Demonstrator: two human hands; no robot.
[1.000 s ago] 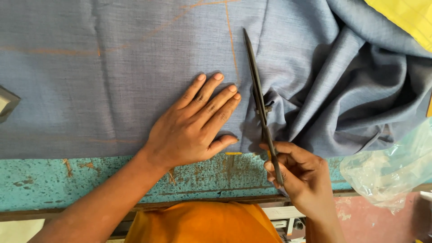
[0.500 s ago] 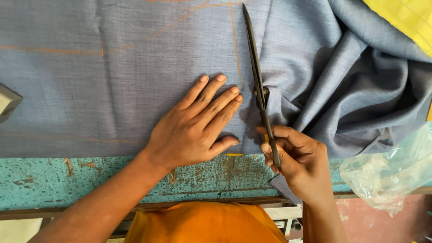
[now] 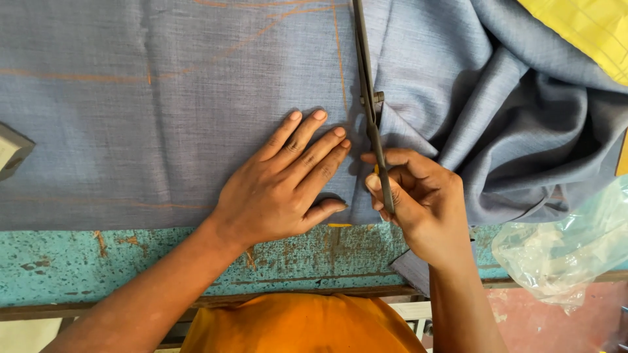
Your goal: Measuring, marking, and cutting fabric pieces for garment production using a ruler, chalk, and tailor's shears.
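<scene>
1. Worn turquoise paint covered the table [image 3: 131, 261] under me, chipped and speckled along its near edge; a sheet of blue-grey cloth [image 3: 163, 131] lay spread over most of it, marked with thin orange chalk lines.
2. My left hand [image 3: 288, 189] lay flat on the cloth, palm down, fingers stretched out and close together, the thumb pointing toward the cut; it gripped nothing, only pressed the fabric to the table.
3. My right hand [image 3: 418, 202] was curled around the handles of a pair of long dark scissors [image 3: 369, 111], just beside my left fingertips; the blades ran away from me up the cloth, close along a vertical chalk line; I could not tell how far apart the blades stood.
4. To the right of the scissors the cloth was bunched in deep folds; a yellow fabric [image 3: 582, 26] showed in the far right corner.
5. A crumpled clear plastic bag [image 3: 562, 248] sat at the table's right edge, near my right wrist.
</scene>
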